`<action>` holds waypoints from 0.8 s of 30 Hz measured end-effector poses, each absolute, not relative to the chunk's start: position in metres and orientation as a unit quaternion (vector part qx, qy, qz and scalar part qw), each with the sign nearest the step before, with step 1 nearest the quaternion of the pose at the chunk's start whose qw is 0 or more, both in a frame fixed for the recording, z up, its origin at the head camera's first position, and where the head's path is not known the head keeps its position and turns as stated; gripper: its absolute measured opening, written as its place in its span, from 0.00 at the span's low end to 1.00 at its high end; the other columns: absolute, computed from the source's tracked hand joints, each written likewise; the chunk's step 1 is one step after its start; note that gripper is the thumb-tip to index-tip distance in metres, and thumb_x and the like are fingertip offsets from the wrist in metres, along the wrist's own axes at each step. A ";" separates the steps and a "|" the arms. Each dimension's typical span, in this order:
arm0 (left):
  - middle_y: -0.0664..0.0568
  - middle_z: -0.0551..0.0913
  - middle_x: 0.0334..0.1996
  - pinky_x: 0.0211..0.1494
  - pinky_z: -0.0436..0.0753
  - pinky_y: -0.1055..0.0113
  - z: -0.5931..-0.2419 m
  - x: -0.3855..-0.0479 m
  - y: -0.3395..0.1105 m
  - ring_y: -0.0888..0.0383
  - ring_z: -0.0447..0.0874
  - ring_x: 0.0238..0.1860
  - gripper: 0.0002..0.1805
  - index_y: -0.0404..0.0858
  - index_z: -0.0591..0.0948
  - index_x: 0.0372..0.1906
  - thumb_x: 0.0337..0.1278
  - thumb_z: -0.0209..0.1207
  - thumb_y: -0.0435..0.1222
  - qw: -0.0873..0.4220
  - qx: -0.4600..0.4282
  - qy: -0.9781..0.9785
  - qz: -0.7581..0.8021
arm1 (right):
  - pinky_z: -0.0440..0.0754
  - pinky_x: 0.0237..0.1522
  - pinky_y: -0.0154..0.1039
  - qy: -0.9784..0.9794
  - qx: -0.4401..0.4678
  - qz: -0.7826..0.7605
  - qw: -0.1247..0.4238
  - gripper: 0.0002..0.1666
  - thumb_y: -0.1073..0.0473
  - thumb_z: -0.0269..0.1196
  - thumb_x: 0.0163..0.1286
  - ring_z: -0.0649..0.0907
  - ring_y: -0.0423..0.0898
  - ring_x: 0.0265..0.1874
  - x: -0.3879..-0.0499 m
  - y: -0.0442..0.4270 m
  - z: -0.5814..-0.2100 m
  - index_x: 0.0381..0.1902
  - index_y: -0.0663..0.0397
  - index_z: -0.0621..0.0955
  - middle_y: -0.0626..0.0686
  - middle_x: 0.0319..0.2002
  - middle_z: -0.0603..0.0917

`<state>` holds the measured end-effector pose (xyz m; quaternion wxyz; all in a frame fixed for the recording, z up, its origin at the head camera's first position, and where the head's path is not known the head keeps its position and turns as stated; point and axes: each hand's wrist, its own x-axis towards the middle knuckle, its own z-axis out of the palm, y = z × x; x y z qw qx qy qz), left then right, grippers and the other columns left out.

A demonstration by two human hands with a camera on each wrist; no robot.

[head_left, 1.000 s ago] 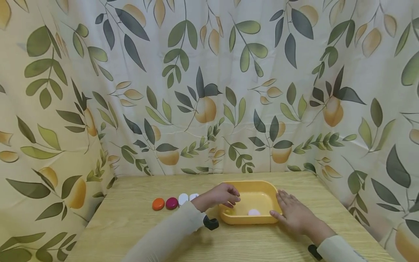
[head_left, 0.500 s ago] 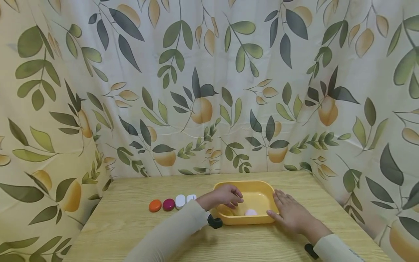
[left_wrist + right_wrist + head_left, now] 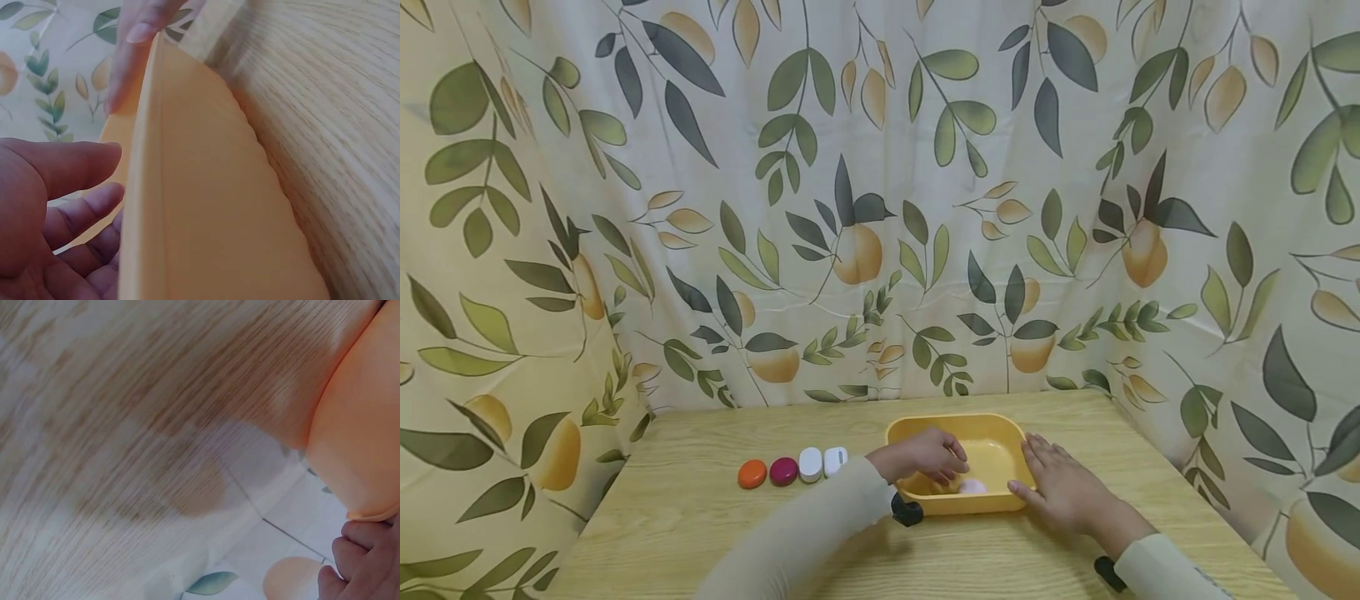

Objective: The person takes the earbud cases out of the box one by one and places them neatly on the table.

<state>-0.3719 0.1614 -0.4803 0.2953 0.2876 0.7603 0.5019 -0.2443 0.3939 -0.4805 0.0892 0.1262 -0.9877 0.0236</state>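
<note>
1. The likeliest trouble, I judged, was a shifting container: the yellow, rounded-rectangular, plastic-looking tray [image 3: 962, 505] could have slid or twisted on the pale wood-grained table [image 3: 1000, 554] if the left hand [image 3: 934, 456] bumped a wall while the right hand [image 3: 1060, 486] eased off.

2. A second risk was snagging. The black wrist-worn device [image 3: 907, 510] sat at about 7 o'clock, right by the near rim; whether it touched could not be told. A lower forearm might have caught there and tipped the tray.

3. Third, the pale pink, rounded, smooth piece [image 3: 972, 486] could have been nudged by blunt fingertips and skidded, as its low form and the near wall left little room for fingers.

4. The tray stood upright on the table, hollow side up, its long axis running from 9 to 3 o'clock. The pale pink piece lay inside towards 6 o'clock, partly hidden by the wall; no long axis could be made out.

5. The left hand reached in from 9 o'clock, fingers loosely bent, thumb spread apart from them, nothing visible between; contact with the pale pink piece could not be confirmed.

6. The right hand lay with fingers extended against the tray's 3 o'clock end, pinching nothing visible.
</note>
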 end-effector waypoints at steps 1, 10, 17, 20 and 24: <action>0.46 0.80 0.27 0.31 0.86 0.60 -0.479 -0.371 0.163 0.53 0.81 0.25 0.04 0.33 0.80 0.34 0.57 0.65 0.28 0.293 0.289 0.762 0.499 | 0.58 0.68 0.61 -0.988 0.126 0.023 0.089 0.47 0.35 0.46 0.75 0.60 0.66 0.69 -0.244 0.394 -0.480 0.68 0.75 0.63 0.71 0.69 0.60; 0.47 0.79 0.26 0.30 0.86 0.60 -0.476 -0.369 0.171 0.54 0.80 0.24 0.05 0.33 0.80 0.34 0.56 0.65 0.27 0.279 0.288 0.783 0.474 | 0.58 0.67 0.61 -0.988 0.127 0.021 0.090 0.47 0.35 0.46 0.75 0.60 0.66 0.69 -0.245 0.394 -0.481 0.67 0.75 0.64 0.71 0.69 0.61; 0.49 0.79 0.25 0.29 0.86 0.62 -0.477 -0.371 0.179 0.56 0.79 0.24 0.05 0.35 0.79 0.33 0.56 0.66 0.28 0.267 0.285 0.806 0.445 | 0.58 0.67 0.61 -0.987 0.127 0.021 0.092 0.47 0.34 0.46 0.75 0.60 0.66 0.69 -0.244 0.395 -0.482 0.67 0.75 0.63 0.70 0.69 0.61; 0.49 0.78 0.24 0.29 0.85 0.62 -0.476 -0.370 0.181 0.56 0.78 0.22 0.05 0.36 0.80 0.33 0.56 0.66 0.28 0.263 0.287 0.816 0.428 | 0.58 0.67 0.61 -0.988 0.126 0.025 0.090 0.47 0.35 0.46 0.75 0.60 0.66 0.69 -0.244 0.395 -0.482 0.68 0.75 0.63 0.70 0.69 0.61; 0.49 0.78 0.20 0.24 0.82 0.67 -0.477 -0.369 0.182 0.58 0.76 0.19 0.05 0.36 0.80 0.33 0.55 0.66 0.29 0.261 0.301 0.823 0.405 | 0.57 0.68 0.61 -0.988 0.125 0.027 0.087 0.47 0.35 0.46 0.75 0.59 0.66 0.69 -0.244 0.394 -0.482 0.68 0.75 0.63 0.70 0.70 0.60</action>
